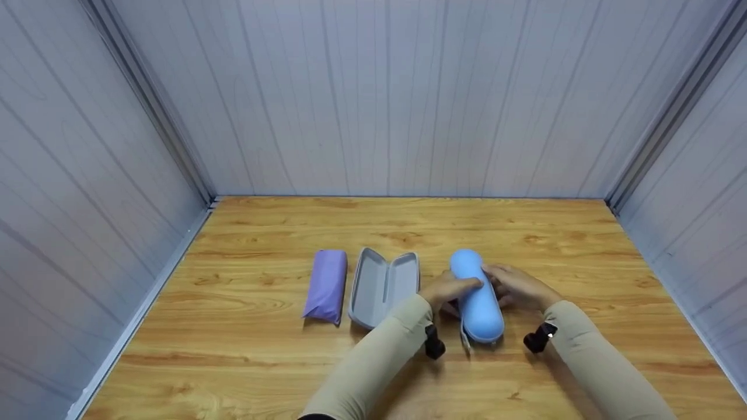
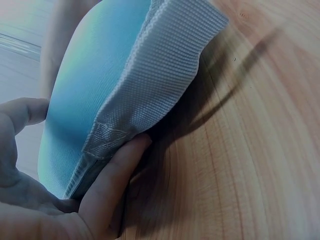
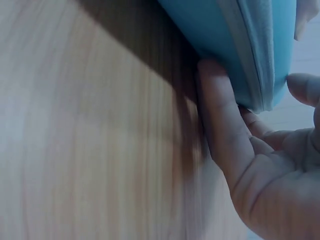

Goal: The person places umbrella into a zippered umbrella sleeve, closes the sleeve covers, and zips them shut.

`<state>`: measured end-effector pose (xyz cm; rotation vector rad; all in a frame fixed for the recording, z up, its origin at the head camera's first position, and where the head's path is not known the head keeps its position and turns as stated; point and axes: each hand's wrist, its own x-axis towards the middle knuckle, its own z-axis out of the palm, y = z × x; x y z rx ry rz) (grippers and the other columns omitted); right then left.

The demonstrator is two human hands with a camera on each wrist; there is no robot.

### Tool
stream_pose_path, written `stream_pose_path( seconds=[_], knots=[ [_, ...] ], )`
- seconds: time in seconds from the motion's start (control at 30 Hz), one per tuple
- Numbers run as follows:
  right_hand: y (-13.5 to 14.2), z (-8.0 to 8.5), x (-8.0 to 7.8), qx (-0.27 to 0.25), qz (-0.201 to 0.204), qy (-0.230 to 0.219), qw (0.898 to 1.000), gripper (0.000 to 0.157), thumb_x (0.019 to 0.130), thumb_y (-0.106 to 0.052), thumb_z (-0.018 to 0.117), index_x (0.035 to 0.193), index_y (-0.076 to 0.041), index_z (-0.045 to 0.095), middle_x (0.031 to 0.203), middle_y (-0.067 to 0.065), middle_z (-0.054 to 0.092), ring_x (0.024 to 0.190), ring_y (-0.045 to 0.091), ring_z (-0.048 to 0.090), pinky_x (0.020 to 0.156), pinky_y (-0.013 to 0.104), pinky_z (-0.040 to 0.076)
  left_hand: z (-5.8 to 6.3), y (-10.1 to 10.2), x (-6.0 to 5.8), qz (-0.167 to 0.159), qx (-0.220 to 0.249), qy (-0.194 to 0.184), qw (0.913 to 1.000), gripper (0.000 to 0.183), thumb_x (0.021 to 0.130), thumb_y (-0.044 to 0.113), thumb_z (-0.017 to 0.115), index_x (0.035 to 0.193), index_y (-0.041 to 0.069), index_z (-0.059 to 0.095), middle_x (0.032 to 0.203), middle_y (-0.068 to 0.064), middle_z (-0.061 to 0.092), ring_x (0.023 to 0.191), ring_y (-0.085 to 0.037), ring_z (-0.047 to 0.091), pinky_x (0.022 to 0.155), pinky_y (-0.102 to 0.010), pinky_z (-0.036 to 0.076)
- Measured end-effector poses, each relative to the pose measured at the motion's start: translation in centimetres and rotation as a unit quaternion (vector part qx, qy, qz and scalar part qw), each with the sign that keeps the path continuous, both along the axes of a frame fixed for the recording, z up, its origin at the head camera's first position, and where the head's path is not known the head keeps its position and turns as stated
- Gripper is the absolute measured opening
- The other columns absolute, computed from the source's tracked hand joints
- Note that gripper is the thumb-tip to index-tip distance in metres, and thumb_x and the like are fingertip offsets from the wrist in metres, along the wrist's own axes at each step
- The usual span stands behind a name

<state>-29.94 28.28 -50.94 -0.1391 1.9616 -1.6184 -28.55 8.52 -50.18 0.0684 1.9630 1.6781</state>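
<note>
A blue zippered case [image 1: 481, 318], long with rounded ends, is between my two hands on the right of the table. My left hand [image 1: 448, 289] grips its left side, thumb over the top and fingers low along the edge. A grey webbing strap [image 2: 155, 65] hangs from the case near those fingers in the left wrist view. From the right side my right hand [image 1: 520, 286] holds it too. In the right wrist view, the right fingers [image 3: 220, 100] reach under the case, below its zipper [image 3: 245, 45], and the thumb [image 3: 305, 89] touches its upper shell.
An open grey glasses case [image 1: 369, 291] lies just left of my left hand, partly covered by the sleeve. Farther left is a purple wrapped packet [image 1: 327, 283]. The wooden table [image 1: 233, 361] is enclosed by pale panel walls [image 1: 373, 105] at the back and sides.
</note>
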Motion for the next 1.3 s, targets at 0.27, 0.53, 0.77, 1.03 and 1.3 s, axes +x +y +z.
stream_pose_path(
  seconds=[0.27, 0.53, 0.77, 1.03, 1.3],
  knots=[
    [-0.6, 0.1, -0.3, 0.02, -0.021, -0.023, 0.999, 0.076, 0.088, -0.05, 0.052, 0.141, -0.007, 0.021, 0.12, 0.023, 0.047, 0.098, 0.033, 0.056, 0.073, 0.048, 0.049, 0.1, -0.4, 0.0, -0.022, 0.012, 0.003, 0.9997, 0.061, 0.079, 0.036, 0.068, 0.127, 0.009, 0.045, 0.103, -0.009, 0.058, 0.089, -0.028, 0.059, 0.061, -0.045, 0.052],
    [-1.0, 0.1, -0.4, 0.017, -0.02, -0.044, 0.999, 0.088, 0.085, -0.048, 0.058, 0.145, -0.01, 0.008, 0.131, 0.026, 0.038, 0.106, 0.037, 0.052, 0.075, 0.051, 0.048, 0.1, -0.6, 0.1, -0.026, 0.023, 0.01, 0.9993, 0.06, 0.079, 0.039, 0.068, 0.126, 0.009, 0.046, 0.103, -0.008, 0.058, 0.088, -0.027, 0.059, 0.063, -0.045, 0.052],
    [-1.2, 0.1, -0.1, 0.016, -0.027, -0.04, 0.999, 0.083, 0.086, -0.047, 0.057, 0.145, -0.008, 0.012, 0.129, 0.026, 0.039, 0.103, 0.036, 0.053, 0.075, 0.051, 0.048, 0.1, -0.8, 0.7, -0.018, -0.002, 0.077, 0.9969, 0.063, 0.078, 0.034, 0.071, 0.125, 0.003, 0.044, 0.105, -0.009, 0.056, 0.091, -0.021, 0.058, 0.075, -0.038, 0.049],
    [-1.4, 0.0, -0.1, -0.001, -0.025, -0.044, 0.999, 0.078, 0.087, -0.046, 0.055, 0.144, -0.009, 0.015, 0.124, 0.024, 0.045, 0.098, 0.035, 0.057, 0.076, 0.051, 0.048, 1.8, -1.3, 2.6, -0.039, -0.202, 0.2, 0.9581, 0.087, 0.074, 0.046, 0.071, 0.14, 0.007, 0.03, 0.127, -0.013, 0.037, 0.106, -0.023, 0.047, 0.082, -0.034, 0.046],
    [-1.1, 0.0, -0.1, 0.008, -0.028, -0.035, 0.999, 0.08, 0.088, -0.046, 0.055, 0.144, -0.007, 0.013, 0.13, 0.024, 0.04, 0.1, 0.034, 0.056, 0.075, 0.05, 0.049, 2.5, -0.9, 3.9, -0.075, -0.237, 0.266, 0.9314, 0.076, 0.073, 0.037, 0.075, 0.135, 0.011, 0.041, 0.141, -0.018, 0.026, 0.112, -0.02, 0.047, 0.082, -0.028, 0.046]
  ],
)
